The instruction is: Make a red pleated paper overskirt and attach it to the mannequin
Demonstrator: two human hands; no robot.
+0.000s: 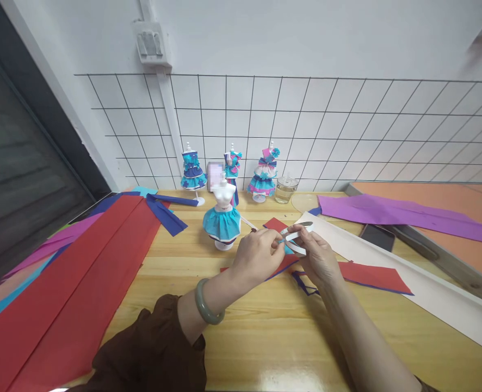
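Note:
My left hand [261, 253] is closed in a pinch, with a sliver of blue [280, 240] showing at its fingertips. My right hand [318, 253] grips white-handled scissors [296, 250] by the loops, close to the left fingertips; the blades are hidden. Below both hands lie red crepe-paper strips [374, 276] with dark blue edges and a light blue piece [289, 250]. Left of my left hand, a white doll-sized mannequin [223, 196] stands upright in a blue ruffled skirt [222, 224].
Wide red paper [73, 283] covers the left side, beside dark blue strips [167, 215]. Behind stand dressed mannequins [192, 171], [264, 177] and a glass cup [285, 190]. White paper [388, 256], purple paper [404, 215] and a dark phone [377, 237] lie right.

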